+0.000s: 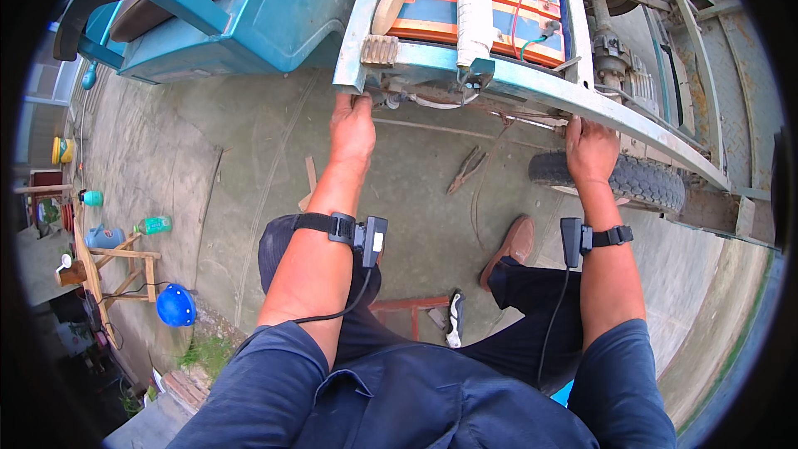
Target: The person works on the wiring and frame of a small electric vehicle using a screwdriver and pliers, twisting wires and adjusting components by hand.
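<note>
A light-blue metal vehicle frame (532,93) crosses the view in front of me. My left hand (352,131) is closed right below the frame's left corner, its fingertips partly hidden by the metal. Further right, my right hand (592,152) reaches beneath the same frame, just above a black tyre (632,182). Its fingers are curled near a thin rod, and their tips are hidden. What either hand grips does not show. Between the hands, pliers (467,170) lie with their handles apart on the concrete floor.
Orange-and-blue batteries (432,10) with wires sit inside the frame, beside a white wrapped tube (474,17). A teal seat body (266,12) stands at the upper left. On the left are a blue ball-like object (175,305) and a wooden stand (125,264). A white-and-black tool (455,320) lies near my legs.
</note>
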A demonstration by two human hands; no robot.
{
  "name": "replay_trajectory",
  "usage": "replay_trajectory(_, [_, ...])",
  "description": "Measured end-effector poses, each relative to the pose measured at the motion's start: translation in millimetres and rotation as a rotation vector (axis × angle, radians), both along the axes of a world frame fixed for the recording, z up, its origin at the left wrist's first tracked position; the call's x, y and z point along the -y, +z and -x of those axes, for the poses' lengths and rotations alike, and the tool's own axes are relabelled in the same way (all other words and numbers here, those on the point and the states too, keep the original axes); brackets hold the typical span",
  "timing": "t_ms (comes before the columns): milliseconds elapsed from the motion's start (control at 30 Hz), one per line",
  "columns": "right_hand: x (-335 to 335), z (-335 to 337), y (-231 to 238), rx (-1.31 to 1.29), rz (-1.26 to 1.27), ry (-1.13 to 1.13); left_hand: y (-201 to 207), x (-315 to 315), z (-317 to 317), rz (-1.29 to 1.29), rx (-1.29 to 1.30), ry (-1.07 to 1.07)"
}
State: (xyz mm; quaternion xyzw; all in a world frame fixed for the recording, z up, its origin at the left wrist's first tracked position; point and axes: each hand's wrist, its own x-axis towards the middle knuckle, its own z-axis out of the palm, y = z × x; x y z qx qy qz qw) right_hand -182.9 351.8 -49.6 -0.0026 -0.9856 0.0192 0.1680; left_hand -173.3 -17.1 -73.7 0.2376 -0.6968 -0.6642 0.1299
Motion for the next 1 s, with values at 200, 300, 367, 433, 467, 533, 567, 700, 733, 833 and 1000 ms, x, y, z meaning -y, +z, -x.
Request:
replay_trajectory(200, [-2,0,0,-0.011,0.011,-0.020,11,-6,1,-0.034,0.071,-0.004])
replay_trajectory(300, [-9,1,-11,-0.032,-0.022,-0.021,6,-7,2,-0.038,0.127,0.029])
replay_trajectory(367, [-5,3,-6,0.031,-0.009,-0.049,6,-8,2,-0.087,0.109,0.055])
replay_trajectory(433, [-4,4,-4,0.042,0.007,-0.057,4,-6,1,-0.102,0.130,0.030])
replay_trajectory(467, [-4,3,-5,0.021,0.016,-0.051,3,-2,2,-0.092,0.160,-0.008])
replay_trajectory(533, [-6,3,-6,0.002,0.015,-0.043,4,0,1,-0.095,0.168,-0.054])
replay_trajectory(567, [-7,3,-7,0.005,0.004,-0.042,5,-1,0,-0.108,0.145,-0.063])
replay_trajectory(700, [-11,1,-5,-0.081,0.022,0.014,7,-7,-9,-0.101,0.105,-0.077])
replay_trajectory(733, [-10,0,-2,-0.080,0.016,0.037,2,-8,-13,-0.076,0.133,-0.033])
replay_trajectory(833, [-3,-4,8,-0.030,0.025,0.072,-9,-10,-21,-0.029,0.233,0.025])
replay_trajectory(1000, [-2,-8,17,0.025,0.143,0.105,-7,-29,-33,-0.110,0.389,-0.162])
